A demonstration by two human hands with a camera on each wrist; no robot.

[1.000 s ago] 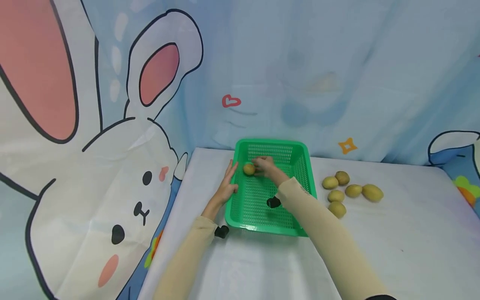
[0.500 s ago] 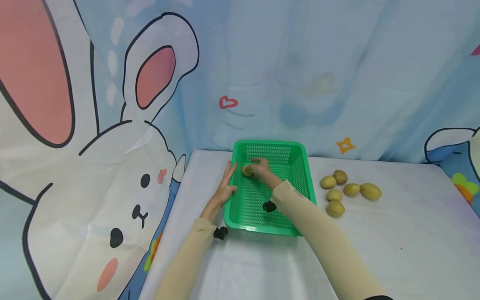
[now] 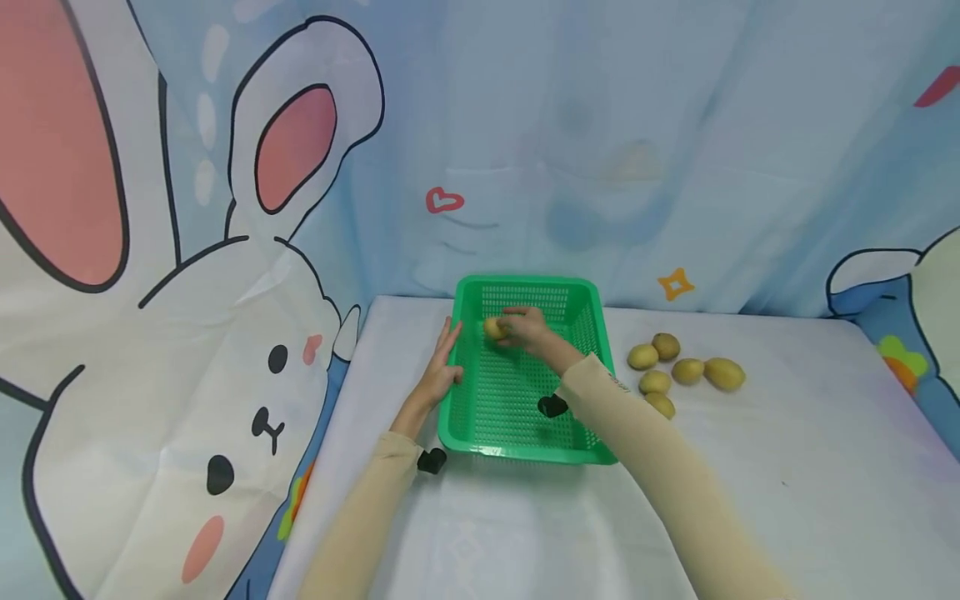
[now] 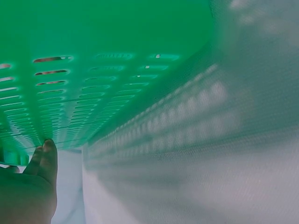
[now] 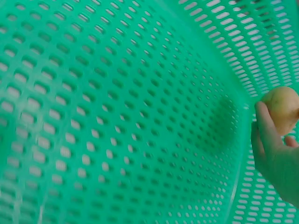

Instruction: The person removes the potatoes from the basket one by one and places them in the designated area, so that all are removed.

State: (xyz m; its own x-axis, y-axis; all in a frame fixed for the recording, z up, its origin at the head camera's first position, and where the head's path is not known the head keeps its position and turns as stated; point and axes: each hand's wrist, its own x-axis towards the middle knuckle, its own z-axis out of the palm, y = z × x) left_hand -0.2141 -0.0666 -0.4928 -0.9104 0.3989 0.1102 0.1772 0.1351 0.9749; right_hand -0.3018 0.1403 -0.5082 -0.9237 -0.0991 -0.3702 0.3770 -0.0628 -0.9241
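Note:
My right hand [image 3: 528, 329] reaches into the green plastic basket [image 3: 525, 450] and holds a round yellow-brown potato [image 3: 492, 327] near the back left corner. In the right wrist view, fingers lie along the near side of that potato [image 5: 281, 108], close to the perforated walls; whether it touches the basket floor is unclear. On the basket's left side, my left hand [image 3: 437, 379] rests against the rim and outer wall, its fingers extended. The left wrist view shows those fingers [image 4: 48, 161] straight beside the slotted wall.
Several potatoes [image 3: 687, 371] lie loosely grouped on the white tablecloth [image 3: 795, 450] to the basket's right. Behind the table hangs a light blue cartoon curtain [image 3: 510, 125]. A rabbit-printed sheet [image 3: 165, 375] runs along the left side.
My right hand has closed around the potato in the basket and shifted it slightly toward the back. The left hand stays at the rim. The head view has turned slightly right.

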